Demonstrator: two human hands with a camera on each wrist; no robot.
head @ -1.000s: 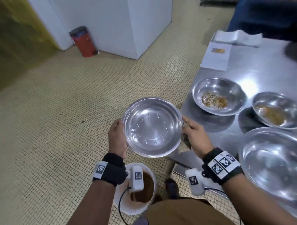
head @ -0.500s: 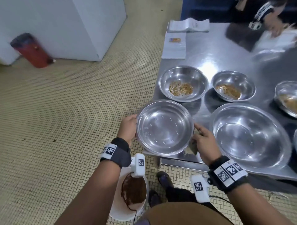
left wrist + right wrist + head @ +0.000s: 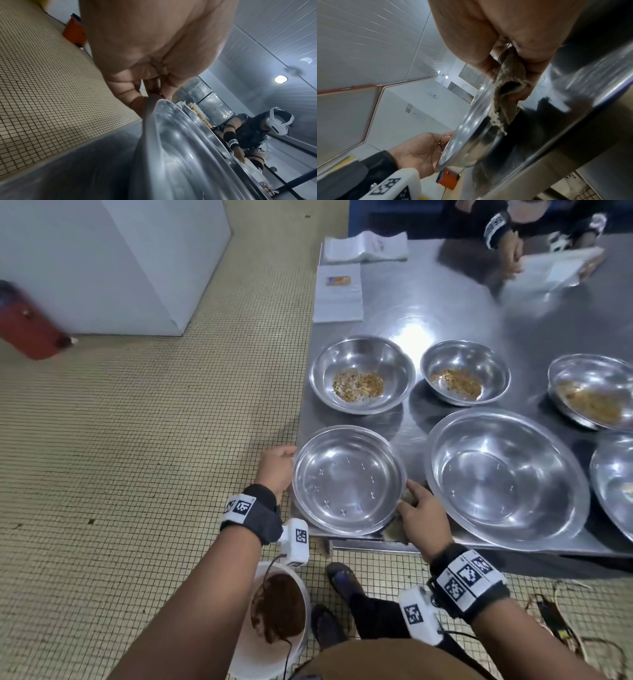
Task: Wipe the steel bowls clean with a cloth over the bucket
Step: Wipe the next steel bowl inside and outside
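One clean steel bowl (image 3: 348,479) sits between my hands at the near left corner of the steel table (image 3: 428,313); a second ago I had it up in the air over the floor, off the table's edge, and half a second ago it was just reaching that corner. I cannot tell from these views whether its base bears fully on the table. My left hand (image 3: 276,465) grips the bowl's left rim, fingers curled round the edge, as the left wrist view shows. My right hand (image 3: 424,517) is at the right rim with the cloth (image 3: 508,86) bunched between thumb and fingers, the cloth's frayed edge touching the bowl's outer wall.

The white bucket (image 3: 274,655) stands on the tiled floor (image 3: 137,440) under my left forearm, brown contents inside; the bowl is now beyond it and to its right, no longer near above it.

Just right of the clean bowl lies a large empty basin (image 3: 507,477). Behind them two bowls hold brown residue: one (image 3: 362,374) straight behind the clean bowl, another (image 3: 465,373) to its right. A third soiled bowl (image 3: 592,390) sits further right. These came further into view as my head turned toward the table.

At the far edge another person's hand (image 3: 512,251) handles a white bag (image 3: 555,272). A red bin (image 3: 27,326) stands on the floor, far left.
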